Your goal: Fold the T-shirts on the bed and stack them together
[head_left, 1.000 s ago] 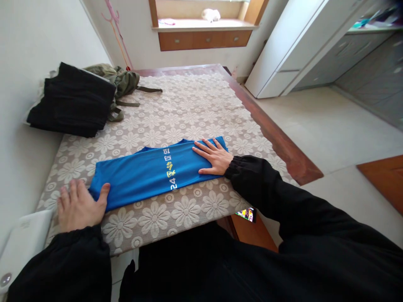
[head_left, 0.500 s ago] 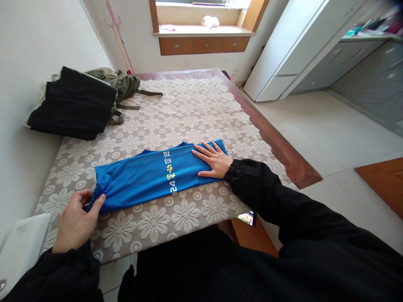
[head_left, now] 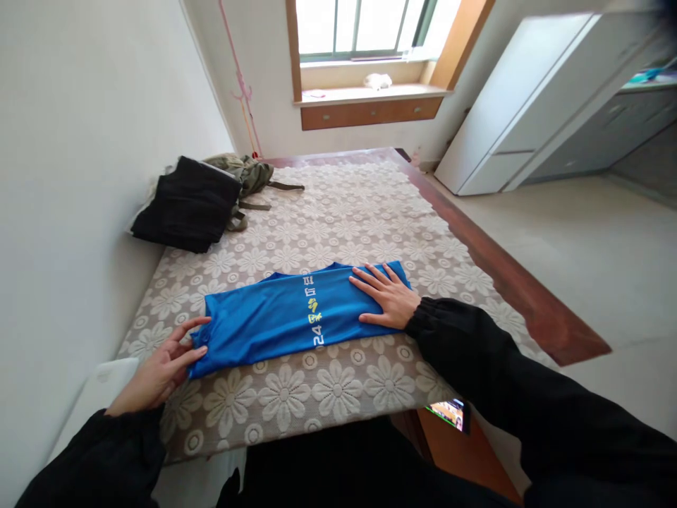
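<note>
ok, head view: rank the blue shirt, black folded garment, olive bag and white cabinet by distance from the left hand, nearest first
1. blue shirt: the left hand grips its near-left end.
2. black folded garment: farther up the table, by the left wall.
3. olive bag: just behind the black garment, toward the window.
4. white cabinet: across the floor, far right.

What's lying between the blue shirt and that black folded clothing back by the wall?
In the head view, only bare flower-patterned lace tablecloth separates the blue shirt from the black folded clothing; nothing else rests there.
</note>
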### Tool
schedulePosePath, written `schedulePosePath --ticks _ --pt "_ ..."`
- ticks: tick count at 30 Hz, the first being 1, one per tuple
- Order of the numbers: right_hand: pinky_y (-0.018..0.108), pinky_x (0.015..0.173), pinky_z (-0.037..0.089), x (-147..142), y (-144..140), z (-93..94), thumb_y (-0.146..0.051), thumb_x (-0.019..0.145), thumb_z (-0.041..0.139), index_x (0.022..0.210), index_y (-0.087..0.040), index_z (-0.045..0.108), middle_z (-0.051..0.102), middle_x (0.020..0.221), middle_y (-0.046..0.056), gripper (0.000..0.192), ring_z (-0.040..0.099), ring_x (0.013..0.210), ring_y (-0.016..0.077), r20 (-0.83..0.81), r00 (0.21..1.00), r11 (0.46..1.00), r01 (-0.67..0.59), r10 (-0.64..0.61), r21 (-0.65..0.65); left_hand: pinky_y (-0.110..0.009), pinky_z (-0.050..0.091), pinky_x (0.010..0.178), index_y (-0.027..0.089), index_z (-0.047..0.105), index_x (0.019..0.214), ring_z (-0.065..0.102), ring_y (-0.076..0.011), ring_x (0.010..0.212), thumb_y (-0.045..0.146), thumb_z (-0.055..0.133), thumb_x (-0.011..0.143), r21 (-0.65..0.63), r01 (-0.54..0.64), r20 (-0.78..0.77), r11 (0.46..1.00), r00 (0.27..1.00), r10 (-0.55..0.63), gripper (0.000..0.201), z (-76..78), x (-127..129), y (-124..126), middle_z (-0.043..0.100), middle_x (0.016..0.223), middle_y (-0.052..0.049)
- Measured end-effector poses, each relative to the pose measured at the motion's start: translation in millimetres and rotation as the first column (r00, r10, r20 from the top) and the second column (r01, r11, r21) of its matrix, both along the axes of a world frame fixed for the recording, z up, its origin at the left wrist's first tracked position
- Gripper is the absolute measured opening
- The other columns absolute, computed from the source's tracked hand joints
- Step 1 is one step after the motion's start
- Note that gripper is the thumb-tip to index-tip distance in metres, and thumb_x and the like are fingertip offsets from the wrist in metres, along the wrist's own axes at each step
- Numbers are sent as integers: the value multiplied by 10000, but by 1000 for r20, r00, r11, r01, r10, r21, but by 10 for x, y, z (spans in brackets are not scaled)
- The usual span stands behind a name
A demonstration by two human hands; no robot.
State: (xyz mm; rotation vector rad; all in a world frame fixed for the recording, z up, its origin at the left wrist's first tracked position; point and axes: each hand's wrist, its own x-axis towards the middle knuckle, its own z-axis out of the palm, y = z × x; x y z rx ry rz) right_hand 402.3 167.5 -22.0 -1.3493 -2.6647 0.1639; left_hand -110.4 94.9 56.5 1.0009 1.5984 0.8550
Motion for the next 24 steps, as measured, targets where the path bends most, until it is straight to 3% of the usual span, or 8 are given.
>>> schedulePosePath --ticks 4,7,11,15,19,24 --pt "740 1364 114 17 14 -16 -785 997 575 1784 -318 294 274 1846 75 957 204 1711 430 -8 1000 1000 2 -2 6 -278 597 694 284 732 1373 715 -212 843 618 955 642 -35 90 22 995 996 -89 834 -53 -59 87 753 1076 -39" --pt "736 1367 107 20 17 -15 -790 1000 564 1783 -314 297 269 1848 69 954 195 1713 426 2 1000 1000 2 -2 -7 -359 638 886 273 766 1341 737 -296 1063 779 852 710 14 190 -170 982 968 -185 813 -57 4 158 770 1235 -80" --pt "744 1363 105 40 31 -10 -788 1005 554 1790 -314 268 239 1856 65 961 170 1716 435 28 999 999 -14 15 -28 -504 560 1145 246 811 1256 720 -378 1206 848 797 709 73 319 -416 945 871 -262 814 -59 78 236 798 1267 -99" --pt "757 1356 89 74 62 -10 -827 968 587 1796 -317 245 206 1861 78 1031 148 1716 454 41 998 999 -41 42 -30 -564 438 1280 192 758 1371 660 -422 1376 804 794 690 108 290 -404 951 887 -225 916 -132 6 310 758 1410 -147" --pt "775 1346 76 108 90 1 -906 872 653 1803 -314 203 168 1867 91 1191 109 1715 480 61 995 995 -80 84 -67 -550 297 1366 148 660 1508 507 -413 1561 720 794 708 122 277 -389 953 897 -211 993 -218 -93 328 639 1591 -179" --pt "798 1330 -20 126 51 28 -933 834 675 1801 -314 204 141 1869 99 1241 71 1715 489 60 992 990 -106 111 -89 -520 248 1388 138 577 1588 392 -393 1638 704 802 714 170 238 -363 956 917 -164 1065 -234 -94 284 512 1704 -184"
